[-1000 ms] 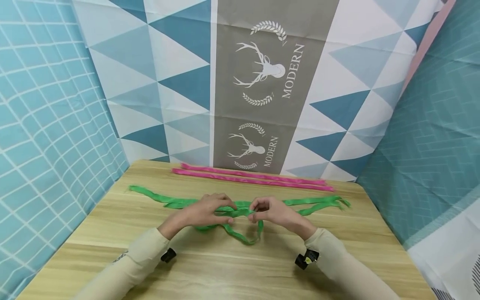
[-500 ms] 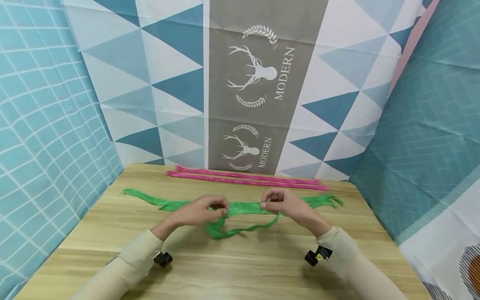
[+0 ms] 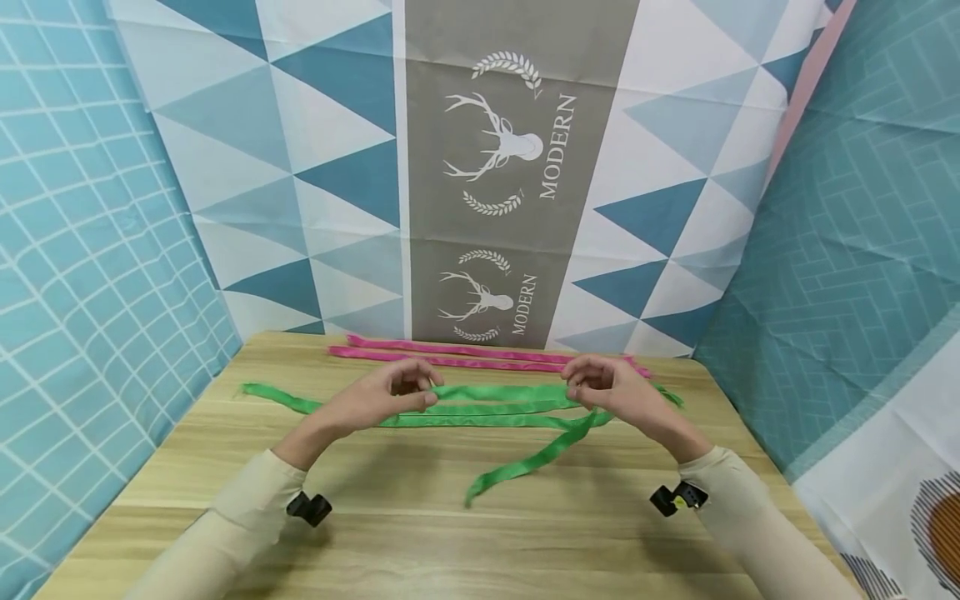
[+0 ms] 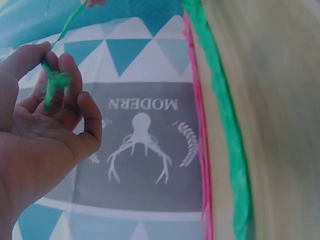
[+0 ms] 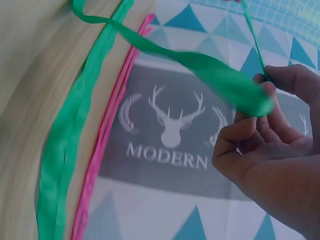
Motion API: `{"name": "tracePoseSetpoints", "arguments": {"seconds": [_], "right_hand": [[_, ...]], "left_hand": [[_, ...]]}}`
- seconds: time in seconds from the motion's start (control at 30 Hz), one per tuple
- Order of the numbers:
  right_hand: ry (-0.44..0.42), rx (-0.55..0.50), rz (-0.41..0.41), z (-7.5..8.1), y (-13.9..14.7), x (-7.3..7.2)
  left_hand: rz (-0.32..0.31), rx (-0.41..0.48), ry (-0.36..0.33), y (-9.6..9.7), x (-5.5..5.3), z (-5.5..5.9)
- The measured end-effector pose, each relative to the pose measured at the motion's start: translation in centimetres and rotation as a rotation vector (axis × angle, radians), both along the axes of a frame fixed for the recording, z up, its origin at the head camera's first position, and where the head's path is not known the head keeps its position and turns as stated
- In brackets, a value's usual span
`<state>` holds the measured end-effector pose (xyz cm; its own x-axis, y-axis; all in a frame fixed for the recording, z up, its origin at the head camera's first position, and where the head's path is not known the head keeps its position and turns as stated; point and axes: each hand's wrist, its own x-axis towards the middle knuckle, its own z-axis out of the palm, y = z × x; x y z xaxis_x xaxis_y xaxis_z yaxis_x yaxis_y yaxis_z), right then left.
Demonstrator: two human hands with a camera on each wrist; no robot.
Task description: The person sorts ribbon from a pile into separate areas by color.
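Observation:
My left hand [image 3: 382, 396] and right hand [image 3: 615, 392] are raised over the table, holding a green ribbon [image 3: 502, 392] stretched between them. In the left wrist view, thumb and forefinger pinch it near a short frayed end [image 4: 59, 80] that hangs inside the palm. My right thumb and fingertips pinch it further along. From there a long loose tail [image 5: 215, 72] trails away in the right wrist view and drops toward me over the wood. Beneath the stretched length, more green ribbons [image 3: 480, 421] lie side by side across the table.
Two pink ribbons [image 3: 450, 360] lie parallel near the back edge of the wooden table [image 3: 420, 533]. Behind stands a patterned cloth backdrop [image 3: 330, 167], with blue grid cloth [image 3: 75, 208] on the left and teal cloth [image 3: 847, 250] on the right.
My hands have moved apart and up, drawing one green ribbon taut away from the others. Its loose part, looped below the hands before, now hangs as a single tail from the right hand.

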<state>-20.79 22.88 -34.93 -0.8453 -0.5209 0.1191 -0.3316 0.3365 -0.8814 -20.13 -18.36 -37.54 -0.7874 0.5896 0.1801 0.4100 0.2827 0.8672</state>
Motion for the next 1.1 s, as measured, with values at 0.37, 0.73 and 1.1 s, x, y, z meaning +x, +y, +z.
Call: {"name": "tracePoseSetpoints", "arguments": {"seconds": [0.37, 0.73, 1.1], "right_hand": [[0.336, 0.279, -0.068, -0.2, 2.4, -0.6], [0.600, 0.460, 0.045, -0.7, 3.0, -1.2], [0.603, 0.546, -0.052, -1.3, 5.0, -1.7]], "left_hand": [[0.096, 0.028, 0.052, -2.7, -0.3, 2.8], [0.154, 0.103, 0.041, -4.5, -2.2, 2.7], [0.217, 0.136, 0.101, -6.1, -2.7, 2.9]]}}
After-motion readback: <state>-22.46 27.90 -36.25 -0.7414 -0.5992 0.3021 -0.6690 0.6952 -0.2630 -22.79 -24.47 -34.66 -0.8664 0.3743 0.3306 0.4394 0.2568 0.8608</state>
